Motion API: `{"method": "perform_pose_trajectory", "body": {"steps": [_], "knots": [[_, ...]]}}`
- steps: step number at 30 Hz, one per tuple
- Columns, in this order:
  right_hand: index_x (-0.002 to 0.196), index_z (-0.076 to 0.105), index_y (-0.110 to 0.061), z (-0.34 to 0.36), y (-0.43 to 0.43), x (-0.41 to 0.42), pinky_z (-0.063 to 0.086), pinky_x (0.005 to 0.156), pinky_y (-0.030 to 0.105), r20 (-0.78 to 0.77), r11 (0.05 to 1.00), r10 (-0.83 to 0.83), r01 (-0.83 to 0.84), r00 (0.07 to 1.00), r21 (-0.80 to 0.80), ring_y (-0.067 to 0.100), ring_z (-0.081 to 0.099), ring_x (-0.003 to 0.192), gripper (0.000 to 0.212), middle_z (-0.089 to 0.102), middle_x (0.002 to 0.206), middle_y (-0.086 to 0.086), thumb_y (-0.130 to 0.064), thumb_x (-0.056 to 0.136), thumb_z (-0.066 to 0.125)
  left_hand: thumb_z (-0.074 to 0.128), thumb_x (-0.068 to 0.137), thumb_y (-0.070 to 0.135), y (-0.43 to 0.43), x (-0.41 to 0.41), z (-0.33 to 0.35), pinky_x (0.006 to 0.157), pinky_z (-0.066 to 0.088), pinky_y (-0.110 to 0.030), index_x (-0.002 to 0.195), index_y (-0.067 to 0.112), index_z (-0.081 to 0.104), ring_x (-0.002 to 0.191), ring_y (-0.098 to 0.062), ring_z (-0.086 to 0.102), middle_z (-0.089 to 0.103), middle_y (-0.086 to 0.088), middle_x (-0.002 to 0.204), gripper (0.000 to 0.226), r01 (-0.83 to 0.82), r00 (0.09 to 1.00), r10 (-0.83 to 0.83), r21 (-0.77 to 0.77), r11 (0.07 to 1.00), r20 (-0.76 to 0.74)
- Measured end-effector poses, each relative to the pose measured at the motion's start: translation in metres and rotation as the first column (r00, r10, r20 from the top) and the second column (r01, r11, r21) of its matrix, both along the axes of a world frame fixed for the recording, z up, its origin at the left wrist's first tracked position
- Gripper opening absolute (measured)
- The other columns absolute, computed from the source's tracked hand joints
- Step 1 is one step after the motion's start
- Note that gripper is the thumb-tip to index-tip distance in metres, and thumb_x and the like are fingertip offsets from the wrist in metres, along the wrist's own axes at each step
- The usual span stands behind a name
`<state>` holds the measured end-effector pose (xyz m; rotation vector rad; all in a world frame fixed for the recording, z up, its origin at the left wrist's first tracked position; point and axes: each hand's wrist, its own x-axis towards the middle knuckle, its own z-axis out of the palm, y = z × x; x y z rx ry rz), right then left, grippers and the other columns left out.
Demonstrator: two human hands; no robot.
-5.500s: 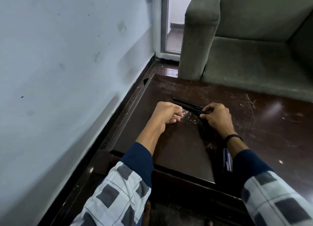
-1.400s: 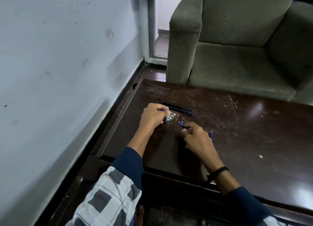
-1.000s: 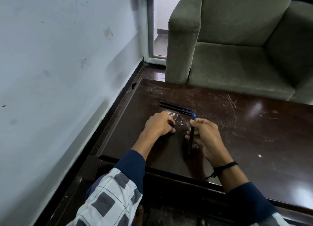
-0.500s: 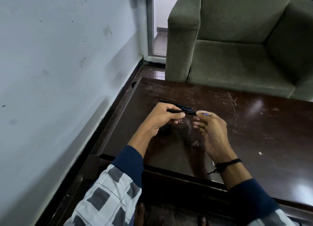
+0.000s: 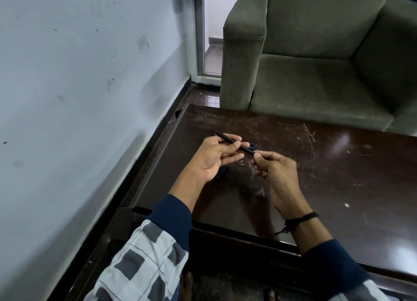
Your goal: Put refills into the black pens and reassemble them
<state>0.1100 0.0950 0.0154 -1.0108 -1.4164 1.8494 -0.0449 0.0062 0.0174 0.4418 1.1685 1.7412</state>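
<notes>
1. Compared with half a second ago, the pen (image 5: 234, 143) is seen tilted more steeply, its far end raised toward the upper left and its near end lowered toward the right hand (image 5: 274, 172).
2. The blue-tipped piece seen at the right fingertips half a second ago is no longer visible there; only a small pinch at the pen's near end is shown.
3. The hands are held in much the same place over the table (image 5: 338, 176) as before, and the camera's aim is nearly unchanged.
4. The pen is held above the table, not resting on it, between the two hands.
5. The left hand (image 5: 214, 156) is curled partly closed around the pen's middle, with the thumb laid on top and the fingers wrapped beneath.
6. The right hand is loosely closed, its thumb and forefinger pinched together at the pen's near tip; whether a separate small part is gripped there cannot be told.
7. The pen is shown as a thin, black, straight barrel, with a narrow pointed far end.
8. More black pens (image 5: 251, 146) with a blue trace are seen lying on the table just behind the held pen, largely hidden by it.
9. A dark object is partly seen under the left palm on the table; what it is cannot be told.
</notes>
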Motion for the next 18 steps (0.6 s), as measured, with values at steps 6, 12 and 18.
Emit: {"method": "perform_pose_trajectory", "body": {"steps": [6, 12, 18], "knots": [[0.091, 0.076, -0.015, -0.0021, -0.0053, -0.0009, 0.054, 0.064, 0.027, 0.071, 0.984, -0.044, 0.03, 0.997, 0.177, 0.012, 0.065, 0.066, 0.01, 0.075, 0.075, 0.007, -0.007, 0.095, 0.072, 0.068, 0.092, -0.002, 0.003, 0.0048, -0.0001, 0.07, 0.062, -0.028, 0.098, 0.003, 0.069, 0.094, -0.026, 0.077, 0.078, -0.02, 0.099, 0.008, -0.085, 0.996, 0.085, -0.052, 0.995, 0.005], [0.099, 0.078, -0.027, -0.0029, -0.0099, -0.0005, 0.054, 0.066, 0.029, 0.194, 0.882, -0.11, 0.006, 0.975, 0.47, 0.008, 0.069, 0.076, 0.008, 0.076, 0.083, -0.007, -0.024, 0.092, 0.078, 0.068, 0.092, -0.002, 0.0041, 0.0063, 0.0019, 0.066, 0.062, -0.026, 0.1, 0.0, 0.067, 0.085, -0.024, 0.078, 0.078, -0.022, 0.099, 0.008, -0.132, 0.987, 0.137, -0.072, 0.989, 0.079], [0.091, 0.077, -0.026, -0.0015, -0.0093, -0.0025, 0.06, 0.07, 0.035, 0.154, 0.926, -0.093, 0.029, 0.984, 0.376, 0.01, 0.071, 0.067, 0.007, 0.077, 0.076, -0.001, -0.023, 0.096, 0.074, 0.068, 0.093, -0.001, 0.003, 0.0035, 0.0012, 0.068, 0.062, -0.027, 0.102, 0.001, 0.066, 0.091, -0.026, 0.078, 0.078, -0.021, 0.1, 0.009, -0.108, 0.991, 0.113, -0.065, 0.992, 0.075]]}}
